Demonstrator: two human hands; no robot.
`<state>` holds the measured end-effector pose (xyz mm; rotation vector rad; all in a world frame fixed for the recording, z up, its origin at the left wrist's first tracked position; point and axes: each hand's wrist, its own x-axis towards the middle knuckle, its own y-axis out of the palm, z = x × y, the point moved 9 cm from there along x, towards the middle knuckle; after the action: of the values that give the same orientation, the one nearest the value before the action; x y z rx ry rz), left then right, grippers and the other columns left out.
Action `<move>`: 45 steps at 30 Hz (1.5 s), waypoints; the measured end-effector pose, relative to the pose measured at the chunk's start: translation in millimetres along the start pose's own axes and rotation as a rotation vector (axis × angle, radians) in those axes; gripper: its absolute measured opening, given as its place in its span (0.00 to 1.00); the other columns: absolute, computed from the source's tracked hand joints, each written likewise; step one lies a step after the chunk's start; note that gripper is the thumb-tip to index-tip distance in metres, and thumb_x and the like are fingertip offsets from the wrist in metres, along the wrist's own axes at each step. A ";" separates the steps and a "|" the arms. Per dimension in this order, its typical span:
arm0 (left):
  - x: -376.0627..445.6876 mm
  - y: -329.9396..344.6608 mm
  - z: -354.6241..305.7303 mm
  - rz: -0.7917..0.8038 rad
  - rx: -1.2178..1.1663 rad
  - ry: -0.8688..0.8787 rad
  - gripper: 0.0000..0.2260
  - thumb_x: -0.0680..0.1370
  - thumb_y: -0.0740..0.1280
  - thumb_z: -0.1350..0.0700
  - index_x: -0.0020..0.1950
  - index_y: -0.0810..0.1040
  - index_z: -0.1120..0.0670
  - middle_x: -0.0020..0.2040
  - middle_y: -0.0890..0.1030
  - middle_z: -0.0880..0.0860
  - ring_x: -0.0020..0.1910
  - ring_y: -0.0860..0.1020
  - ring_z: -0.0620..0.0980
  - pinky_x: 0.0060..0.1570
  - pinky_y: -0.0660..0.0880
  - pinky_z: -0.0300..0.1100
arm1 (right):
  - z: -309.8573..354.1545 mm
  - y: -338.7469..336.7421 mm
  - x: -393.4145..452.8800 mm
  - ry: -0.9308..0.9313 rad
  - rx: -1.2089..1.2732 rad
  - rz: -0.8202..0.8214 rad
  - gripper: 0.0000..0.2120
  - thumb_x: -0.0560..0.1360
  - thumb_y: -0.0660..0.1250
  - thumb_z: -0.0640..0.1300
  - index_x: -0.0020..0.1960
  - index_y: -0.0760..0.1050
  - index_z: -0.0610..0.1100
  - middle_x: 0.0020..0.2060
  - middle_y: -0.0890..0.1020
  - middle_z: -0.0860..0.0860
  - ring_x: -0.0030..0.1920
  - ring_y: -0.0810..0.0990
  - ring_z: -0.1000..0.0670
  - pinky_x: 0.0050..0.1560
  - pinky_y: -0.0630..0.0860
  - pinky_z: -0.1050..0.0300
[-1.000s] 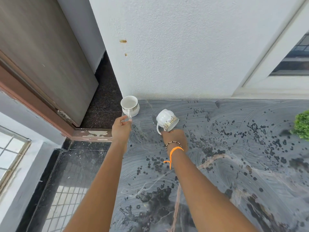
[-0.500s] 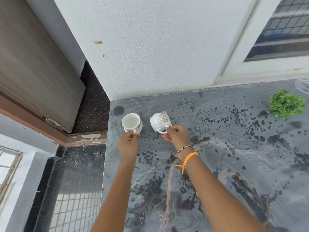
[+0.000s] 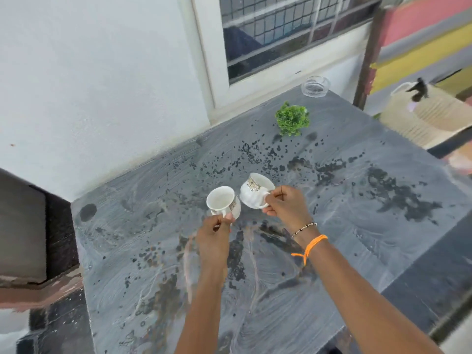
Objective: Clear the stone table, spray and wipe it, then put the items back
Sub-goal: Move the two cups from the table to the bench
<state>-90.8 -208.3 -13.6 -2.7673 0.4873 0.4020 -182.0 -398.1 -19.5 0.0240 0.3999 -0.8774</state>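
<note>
hands [image 3: 251,221] holding two empty cups [image 3: 221,202], glass bowl [image 3: 314,87]

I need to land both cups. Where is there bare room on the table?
The wide stretch of table right of the right hand, below the plant, is bare, as is the near part around the forearms. The far corner is tighter, with the plant and glass dish. The cups nearly touch.

A home balcony: stone table [image 3: 344,226], barred window [image 3: 281,29], teacups [image 3: 221,200].
</note>
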 end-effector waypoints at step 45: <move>-161.0 778.7 -38.4 0.605 0.458 0.092 0.07 0.73 0.70 0.55 0.37 0.76 0.54 0.35 0.77 0.49 0.40 0.78 0.54 0.44 0.73 0.48 | -134.0 -733.9 170.2 0.263 -0.166 -0.481 0.12 0.71 0.65 0.36 0.32 0.66 0.46 0.27 0.76 0.50 0.39 0.83 0.41 0.46 0.80 0.41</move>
<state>-515.4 -873.7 -116.3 -2.1611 1.2703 0.2464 -681.1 -972.5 -99.1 -0.1154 0.7427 -1.3183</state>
